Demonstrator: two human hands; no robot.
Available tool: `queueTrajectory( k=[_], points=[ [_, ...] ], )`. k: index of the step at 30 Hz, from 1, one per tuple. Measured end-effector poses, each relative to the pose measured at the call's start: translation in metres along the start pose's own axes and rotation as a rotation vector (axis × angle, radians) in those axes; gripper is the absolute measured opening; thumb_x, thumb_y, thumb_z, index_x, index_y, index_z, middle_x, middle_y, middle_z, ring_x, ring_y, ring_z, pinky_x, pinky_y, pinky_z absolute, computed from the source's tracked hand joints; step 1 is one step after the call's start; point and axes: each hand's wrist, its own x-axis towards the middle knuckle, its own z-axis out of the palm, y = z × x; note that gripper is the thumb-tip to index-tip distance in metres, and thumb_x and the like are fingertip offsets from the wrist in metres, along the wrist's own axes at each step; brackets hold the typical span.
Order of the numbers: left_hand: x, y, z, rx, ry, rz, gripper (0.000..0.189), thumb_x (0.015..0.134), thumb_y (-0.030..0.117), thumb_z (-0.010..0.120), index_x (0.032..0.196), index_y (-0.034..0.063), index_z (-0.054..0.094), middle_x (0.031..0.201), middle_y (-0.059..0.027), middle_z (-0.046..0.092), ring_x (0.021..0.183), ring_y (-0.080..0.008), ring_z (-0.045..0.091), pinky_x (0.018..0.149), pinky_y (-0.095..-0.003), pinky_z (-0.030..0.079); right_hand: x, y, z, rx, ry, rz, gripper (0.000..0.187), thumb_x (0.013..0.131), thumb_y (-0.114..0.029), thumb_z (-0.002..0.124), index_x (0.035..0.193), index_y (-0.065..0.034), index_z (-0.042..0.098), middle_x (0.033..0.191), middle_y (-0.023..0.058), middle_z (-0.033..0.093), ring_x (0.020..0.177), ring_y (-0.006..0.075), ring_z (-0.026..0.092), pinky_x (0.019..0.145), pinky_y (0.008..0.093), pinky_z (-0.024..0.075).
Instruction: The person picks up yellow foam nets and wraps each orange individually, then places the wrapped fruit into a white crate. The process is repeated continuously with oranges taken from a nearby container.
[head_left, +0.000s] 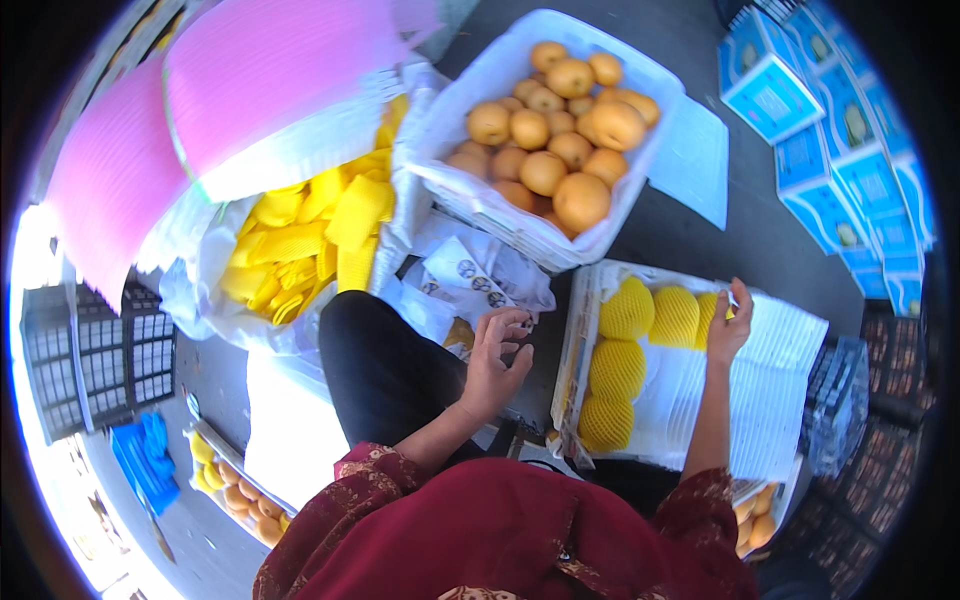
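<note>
My right hand (729, 326) is at a yellow foam-netted fruit (706, 319) in the top row of a white crate (568, 360) lined with white foam sheet. Other fruits in yellow foam nets (625, 308) line the crate's top and left side. My left hand (498, 364) hovers over the gap beside this crate, fingers curled and apart, with nothing visible in it. Beyond my left hand lie a sheet of round stickers (465, 271) and crumpled white plastic (517, 270). Whether my right fingers grip the netted fruit does not show clearly.
Round orange-brown fruits (544, 172) fill a lined crate (480, 214) ahead. A bag of yellow foam nets (300, 247) stands left, below pink foam sheets (277, 75). Blue cartons (772, 90) are stacked at the right, dark crates (97, 360) at far left. A fruit tray (240, 487) lies lower left.
</note>
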Motion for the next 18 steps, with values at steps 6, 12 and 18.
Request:
queueTrajectory(
  k=[6, 12, 18],
  points=[
    [0.023, 0.043, -0.084, -0.029, 0.136, 0.267, 0.02, 0.083, -0.006, 0.065, 0.099, 0.0039, 0.058, 0.098, -0.0102, 0.059, 0.089, -0.0236, 0.061, 0.08, -0.0327, 0.05, -0.075, -0.294, 0.17, 0.519, -0.765, -0.739, 0.024, 0.086, -0.011, 0.063, 0.109, -0.0042, 0.065, 0.108, 0.0142, 0.066, 0.104, 0.0301, 0.064, 0.092, 0.0364, 0.0502],
    [0.038, 0.041, -0.118, -0.053, 0.355, 0.336, 0.02, 0.081, -0.01, 0.065, 0.097, 0.0014, 0.061, 0.095, -0.0107, 0.06, 0.085, -0.0226, 0.06, 0.077, -0.0307, 0.048, -0.118, -0.433, 0.344, 0.053, -0.425, -1.337, 0.045, 0.096, -0.015, 0.041, 0.14, -0.0149, 0.05, 0.143, 0.0121, 0.05, 0.138, 0.0338, 0.038, 0.119, 0.0552, 0.0144],
    [0.039, 0.02, -0.119, -0.122, 0.396, 0.236, 0.043, 0.091, -0.006, 0.062, 0.129, 0.0024, 0.041, 0.112, -0.0114, 0.052, 0.087, -0.0132, 0.058, 0.073, -0.0239, 0.052, -0.093, -0.422, 0.308, 0.186, -0.813, -1.105, 0.028, 0.085, -0.016, 0.059, 0.112, -0.01, 0.063, 0.097, 0.0071, 0.056, 0.102, 0.0257, 0.059, 0.091, 0.0425, 0.0464]
  ],
)
